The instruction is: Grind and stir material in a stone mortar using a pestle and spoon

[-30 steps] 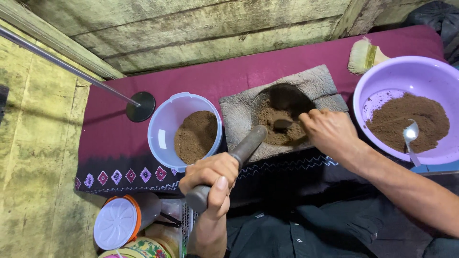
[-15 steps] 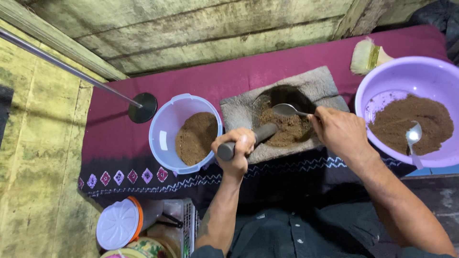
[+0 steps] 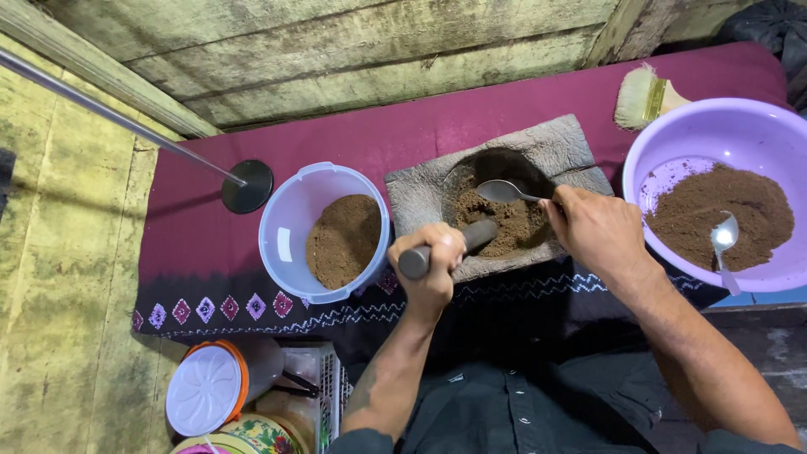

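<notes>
- A dark red cloth (image 3: 403, 139) with a patterned near edge is covering the low work surface, with wooden boards lying at the far side.
- A large purple basin (image 3: 672, 139) is sitting at the right, holding a mound of brown powder and a metal spoon resting inside it.
- A grey stone mortar (image 3: 555, 143) is sitting in the middle of the cloth, its hollow partly filled with brown powder (image 3: 513, 223).
- A pale bucket (image 3: 294, 227) is standing just left of the mortar, also holding brown powder.
- The left hand (image 3: 433, 265) is closing fully round a dark stone pestle (image 3: 479, 235), gripping the near end while the far end is lying on the powder in the hollow.
- The right hand (image 3: 593, 231) is pinching the handle of a spoon (image 3: 502, 192), whose bowl is hovering over the far part of the hollow.
- A brush (image 3: 643, 97) is lying at the far right, beside the basin.
- A white-lidded jar (image 3: 206, 391) is standing near left, below the cloth.
- A thin metal rod on a round black base (image 3: 248, 187) is standing left of the bucket.
- The pestle is looking heavy, hard and rough, so it should not slip; the thick near end is the place to hold. The spoon is looking light and stiff, best held by its thin handle.
</notes>
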